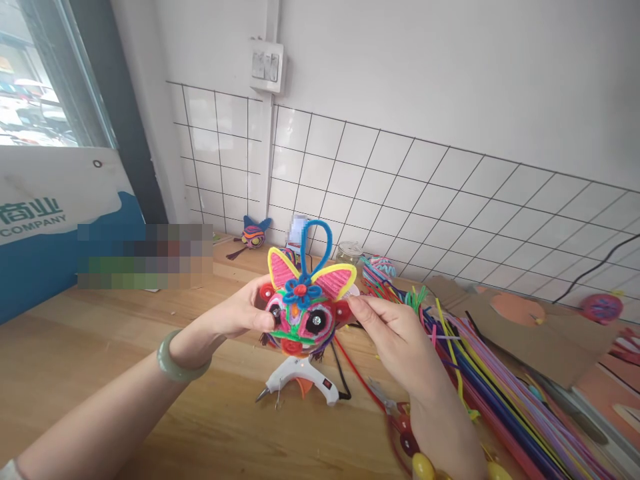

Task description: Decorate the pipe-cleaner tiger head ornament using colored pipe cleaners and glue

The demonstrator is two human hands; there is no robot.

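A colourful animal head made of pipe cleaners is held up over the table, its face toward me. It has pink ears edged in yellow, black eyes with shiny centres, a blue flower on the brow and a blue loop on top. My left hand grips its left side, the thumb at the edge of the face. On the other side, my right hand is closed, thumb and fingers pinching the edge below the right ear; its fingertips are partly hidden. Below the head lies a white glue gun.
Bundles of coloured pipe cleaners lie at the right, beside a cardboard sheet. Scissors lie near my right wrist. A similar animal head and a glass jar stand at the back, before a wire grid.
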